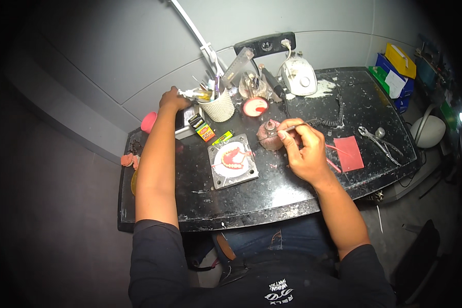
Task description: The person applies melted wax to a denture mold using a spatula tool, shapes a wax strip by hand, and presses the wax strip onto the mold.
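My right hand (302, 149) grips a thin metal instrument (288, 128) whose tip points at a small pinkish pot (268, 136) on the black worktop. My left hand (172, 99) is stretched to the back left and closes on a white tool (192, 94) beside a white cup of instruments (218, 106). Between my arms lies a grey metal plate (233, 179) carrying a white plaster model with pink wax teeth (233, 158).
A pink wax sheet (348, 153) and metal pliers (377, 141) lie to the right. At the back stand a red-filled dish (255, 107), a white machine (299, 76) and a lamp arm (197, 36). Small boxes (204, 129) sit near the cup. Blue and yellow bins (398, 72) stand far right.
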Demonstrator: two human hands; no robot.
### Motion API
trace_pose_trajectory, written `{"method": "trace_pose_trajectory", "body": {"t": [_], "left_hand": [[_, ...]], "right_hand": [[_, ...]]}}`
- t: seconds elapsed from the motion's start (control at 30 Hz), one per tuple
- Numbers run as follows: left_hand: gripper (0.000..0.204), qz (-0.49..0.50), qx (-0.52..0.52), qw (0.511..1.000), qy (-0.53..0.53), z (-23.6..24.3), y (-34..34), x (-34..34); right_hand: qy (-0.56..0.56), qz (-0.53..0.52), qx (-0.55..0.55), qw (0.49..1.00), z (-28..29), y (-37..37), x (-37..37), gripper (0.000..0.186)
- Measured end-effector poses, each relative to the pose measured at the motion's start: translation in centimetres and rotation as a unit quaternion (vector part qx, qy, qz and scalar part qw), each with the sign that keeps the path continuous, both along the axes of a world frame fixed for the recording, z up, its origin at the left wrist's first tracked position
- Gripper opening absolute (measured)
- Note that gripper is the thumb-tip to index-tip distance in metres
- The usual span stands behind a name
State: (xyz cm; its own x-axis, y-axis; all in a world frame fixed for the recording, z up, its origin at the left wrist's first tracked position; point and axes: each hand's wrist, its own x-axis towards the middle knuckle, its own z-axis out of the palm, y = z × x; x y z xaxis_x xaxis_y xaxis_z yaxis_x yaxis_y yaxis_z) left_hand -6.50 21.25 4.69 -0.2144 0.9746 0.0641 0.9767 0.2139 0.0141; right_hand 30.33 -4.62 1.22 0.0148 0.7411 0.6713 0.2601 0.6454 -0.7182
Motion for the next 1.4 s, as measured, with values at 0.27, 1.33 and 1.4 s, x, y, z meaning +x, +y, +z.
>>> {"method": "trace_pose_trajectory", "body": {"t": [0.27,1.33,1.4], "left_hand": [[0.050,0.038,0.214,0.962,-0.167,6.8,0.0,-1.3],[0.018,0.197,0.335,0.881,-0.271,-2.5,2.5,-3.3],[0.018,0.176,0.373,0.863,-0.291,-2.4,2.3,-3.0]], "right_hand": [[0.017,0.009,0.003,1.000,0.6,-0.2,-0.4,0.008],[-0.004,-0.027,0.029,0.999,0.6,0.0,-0.3,0.006],[-0.005,-0.029,0.024,0.999,0.9,-0.1,-0.4,0.005]]}}
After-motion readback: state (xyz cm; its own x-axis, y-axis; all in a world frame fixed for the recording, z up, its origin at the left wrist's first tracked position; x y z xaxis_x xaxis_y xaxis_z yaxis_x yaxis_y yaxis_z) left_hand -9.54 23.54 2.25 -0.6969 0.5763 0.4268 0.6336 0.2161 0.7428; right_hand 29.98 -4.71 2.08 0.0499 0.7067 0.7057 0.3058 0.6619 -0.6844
